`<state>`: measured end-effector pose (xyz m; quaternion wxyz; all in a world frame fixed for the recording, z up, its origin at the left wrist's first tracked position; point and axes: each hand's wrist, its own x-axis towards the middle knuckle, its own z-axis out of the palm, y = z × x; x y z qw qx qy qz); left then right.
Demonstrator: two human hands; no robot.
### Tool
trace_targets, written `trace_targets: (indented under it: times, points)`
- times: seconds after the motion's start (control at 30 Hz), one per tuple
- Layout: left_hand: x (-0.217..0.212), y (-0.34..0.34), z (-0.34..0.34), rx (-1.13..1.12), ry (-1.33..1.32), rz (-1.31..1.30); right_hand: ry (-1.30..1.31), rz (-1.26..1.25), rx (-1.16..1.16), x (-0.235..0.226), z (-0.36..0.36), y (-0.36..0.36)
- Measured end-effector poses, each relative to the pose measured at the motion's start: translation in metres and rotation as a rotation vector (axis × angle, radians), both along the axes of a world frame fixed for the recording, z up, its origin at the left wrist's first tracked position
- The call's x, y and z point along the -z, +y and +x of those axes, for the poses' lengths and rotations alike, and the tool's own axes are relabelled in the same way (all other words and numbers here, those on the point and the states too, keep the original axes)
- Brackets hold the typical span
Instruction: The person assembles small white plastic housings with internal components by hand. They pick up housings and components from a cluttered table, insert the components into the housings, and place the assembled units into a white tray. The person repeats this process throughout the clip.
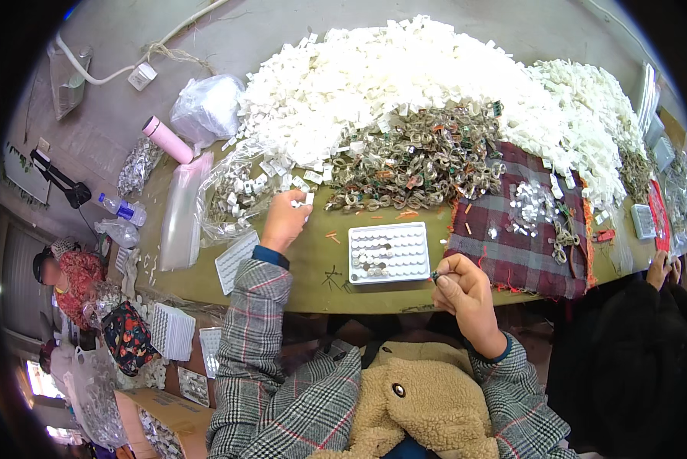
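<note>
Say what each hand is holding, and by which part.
Left hand pinches a small white piece at its edge. Right hand pinches a tiny dark part; its held portion is hidden.

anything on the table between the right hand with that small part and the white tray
Nothing visible. The right hand pinches a small dark part just off the right edge of the white tray, with only bare table between them.

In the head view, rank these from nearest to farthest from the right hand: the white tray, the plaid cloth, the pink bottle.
From the right hand:
1. White tray, just to its left on the table; the plaid cloth is almost as near.
2. Plaid cloth, just to its right.
3. Pink bottle, far left, past the left hand.
</note>
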<state>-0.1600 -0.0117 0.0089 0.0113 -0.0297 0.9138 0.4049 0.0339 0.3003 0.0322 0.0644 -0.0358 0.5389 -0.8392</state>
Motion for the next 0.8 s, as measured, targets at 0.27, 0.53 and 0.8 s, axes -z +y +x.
trace_targets:
  times: [0.27,0.53,0.8]
  points:
    - [-0.052,0.047,0.105,0.324,0.476,0.04,-0.105,-0.226,-0.076,-0.009,-0.01,-0.03]
    - [-0.035,0.077,0.162,0.498,0.919,-0.293,-0.132,-0.372,-0.045,-0.004,-0.004,-0.061]
    - [-0.04,0.061,0.188,0.194,-0.111,1.133,0.293,0.064,0.1,-0.014,0.016,-0.065]
